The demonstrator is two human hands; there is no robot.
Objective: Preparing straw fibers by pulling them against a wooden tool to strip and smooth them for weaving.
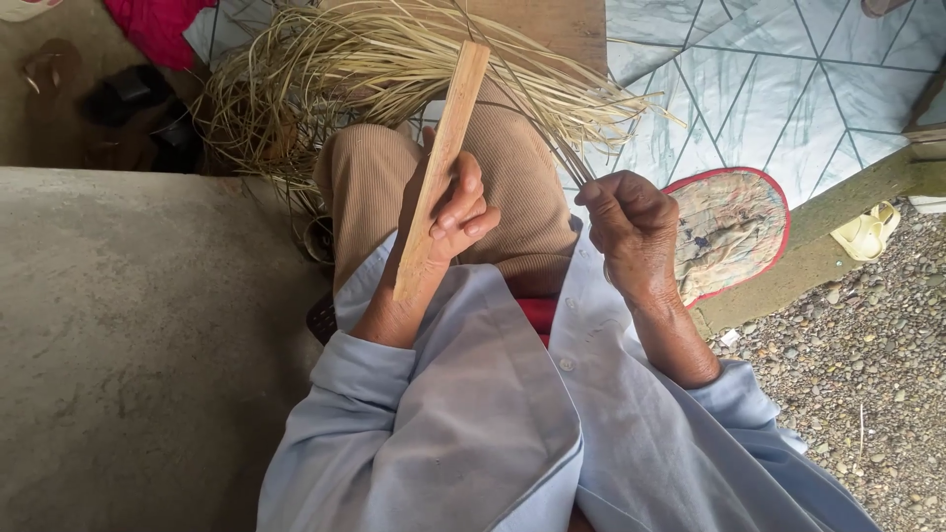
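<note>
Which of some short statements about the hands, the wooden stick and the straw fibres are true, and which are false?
1. The left hand grips a flat pale wooden stick. True.
2. The right hand is open and holds nothing. False: it pinches thin dry straw-coloured fibres.
3. The stick lies flat on the grey concrete slab. False: it is held up over the lap in tan trousers.
4. An oval red-edged patchwork mat lies beside the right hand. True.
5. Grey gravel lies at the right. True.
</note>
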